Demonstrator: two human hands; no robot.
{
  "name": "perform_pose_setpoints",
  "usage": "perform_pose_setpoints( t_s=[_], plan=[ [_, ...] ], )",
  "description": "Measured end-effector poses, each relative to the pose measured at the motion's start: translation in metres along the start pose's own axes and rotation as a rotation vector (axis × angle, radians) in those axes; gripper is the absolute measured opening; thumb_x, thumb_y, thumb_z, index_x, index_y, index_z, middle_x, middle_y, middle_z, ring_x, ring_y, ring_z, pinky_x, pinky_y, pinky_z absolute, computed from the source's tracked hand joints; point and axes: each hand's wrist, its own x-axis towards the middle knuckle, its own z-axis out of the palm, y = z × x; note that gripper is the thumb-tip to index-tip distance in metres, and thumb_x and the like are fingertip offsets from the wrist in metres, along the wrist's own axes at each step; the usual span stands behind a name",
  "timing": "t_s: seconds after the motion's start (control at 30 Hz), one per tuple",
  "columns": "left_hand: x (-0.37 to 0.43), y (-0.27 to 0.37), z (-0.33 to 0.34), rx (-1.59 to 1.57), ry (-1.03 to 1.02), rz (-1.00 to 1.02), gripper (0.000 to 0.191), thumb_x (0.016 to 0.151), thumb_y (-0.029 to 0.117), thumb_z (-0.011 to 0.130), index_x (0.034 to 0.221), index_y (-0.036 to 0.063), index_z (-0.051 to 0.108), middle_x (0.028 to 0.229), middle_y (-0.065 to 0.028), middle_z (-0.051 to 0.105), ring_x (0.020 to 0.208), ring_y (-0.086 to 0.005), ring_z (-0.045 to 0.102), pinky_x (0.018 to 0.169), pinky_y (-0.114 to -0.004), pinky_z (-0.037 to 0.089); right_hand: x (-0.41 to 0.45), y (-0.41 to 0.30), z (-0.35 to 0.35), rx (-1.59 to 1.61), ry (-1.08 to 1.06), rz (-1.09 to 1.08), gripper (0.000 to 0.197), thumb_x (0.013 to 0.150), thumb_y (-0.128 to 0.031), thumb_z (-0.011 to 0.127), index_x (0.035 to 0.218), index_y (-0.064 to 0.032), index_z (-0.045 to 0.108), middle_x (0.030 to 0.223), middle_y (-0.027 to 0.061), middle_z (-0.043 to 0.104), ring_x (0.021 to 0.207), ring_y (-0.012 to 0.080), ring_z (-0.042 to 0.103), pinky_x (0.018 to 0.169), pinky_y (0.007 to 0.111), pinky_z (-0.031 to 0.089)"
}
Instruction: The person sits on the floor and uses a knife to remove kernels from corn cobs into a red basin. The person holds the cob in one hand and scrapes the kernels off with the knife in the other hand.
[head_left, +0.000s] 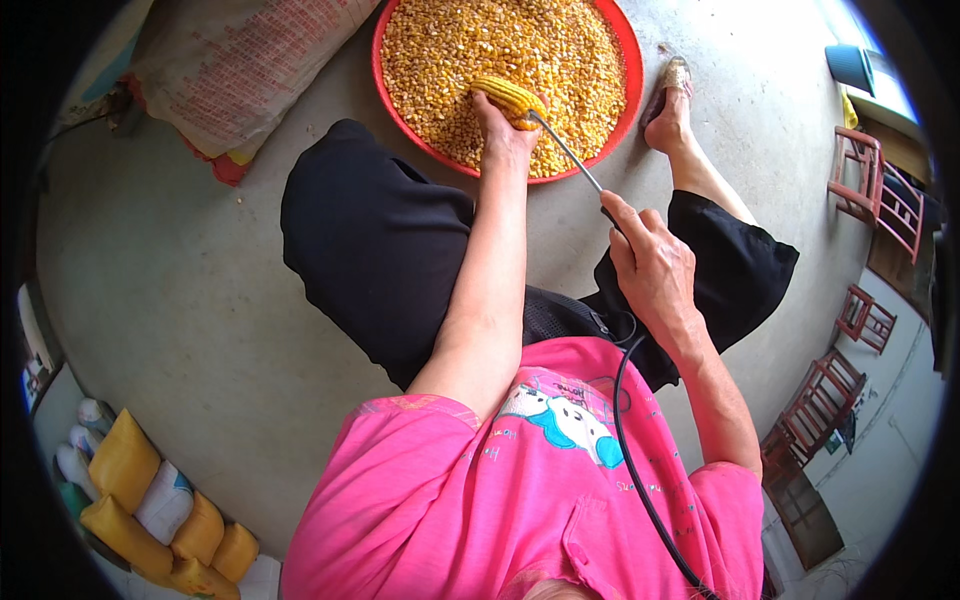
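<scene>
My left hand (499, 129) grips a yellow ear of corn (507, 97) above a round red basin (384, 90). Loose corn kernels (442, 45) fill the basin nearly to its rim. In my right hand (651, 259) is the dark handle of a screwdriver-like tool (568, 152) with a long, thin metal shaft. The shaft points up and left, and its tip meets the near end of the ear. My palm and fingers hide most of the handle and the ear's underside.
A large woven sack (240, 67) bearing red print lies left of the basin. My foot in a slipper (675, 75) is to its right. Wooden chairs (859, 172) and a blue bucket (849, 67) line the right side. Yellow containers (127, 457) stand at lower left. A black cable (626, 450) crosses my shirt.
</scene>
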Motion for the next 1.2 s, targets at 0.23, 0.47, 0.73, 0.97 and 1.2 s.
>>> perform_pose_setpoints(
  t_s=[0.23,0.47,0.73,0.97,1.2],
  plan=[
    [-0.005,-0.002,0.007,-0.018,0.053,0.014,0.05,0.093,0.055,0.032,0.106,0.0115,0.053,0.093,-0.0122,0.058,0.082,-0.0292,0.058,0.067,-0.047,0.054,0.0,-0.001,0.0,-0.004,0.012,-0.003,0.039,0.086,-0.01,0.057,0.124,-0.0181,0.057,0.076,0.0116,0.053,0.066,0.0289,0.059,0.058,0.041,0.047],
    [-0.006,-0.002,0.009,0.005,0.048,0.021,0.051,0.093,0.056,0.032,0.107,0.0113,0.053,0.094,-0.0131,0.058,0.082,-0.03,0.058,0.066,-0.048,0.053,0.002,0.0,0.003,-0.012,0.011,0.002,0.039,0.086,-0.01,0.058,0.124,-0.0178,0.057,0.077,0.0112,0.053,0.067,0.0284,0.06,0.058,0.041,0.048],
    [0.01,0.002,-0.006,-0.007,-0.003,0.009,0.055,0.093,0.061,0.028,0.107,0.013,0.05,0.091,-0.0118,0.057,0.077,-0.0302,0.057,0.061,-0.049,0.05,0.011,-0.013,0.001,-0.052,-0.05,0.041,0.04,0.085,-0.012,0.057,0.124,-0.0187,0.058,0.079,0.0126,0.056,0.068,0.031,0.061,0.06,0.042,0.05],
    [0.015,0.003,0.0,-0.064,0.023,-0.012,0.061,0.094,0.064,0.021,0.12,0.0164,0.049,0.108,-0.0086,0.056,0.088,-0.029,0.057,0.067,-0.049,0.05,0.023,-0.034,0.006,-0.093,-0.096,0.113,0.038,0.086,-0.012,0.055,0.123,-0.0177,0.055,0.08,0.0159,0.058,0.07,0.0364,0.062,0.062,0.047,0.05],
    [0.021,-0.001,0.002,-0.03,-0.013,0.083,0.059,0.093,0.062,0.026,0.115,0.0135,0.052,0.106,-0.0113,0.058,0.087,-0.03,0.057,0.066,-0.046,0.053,0.045,-0.027,-0.009,0.324,-0.106,0.196,0.034,0.084,-0.011,0.056,0.117,-0.0117,0.056,0.081,0.0249,0.063,0.079,0.0442,0.062,0.072,0.052,0.047]
  ],
)
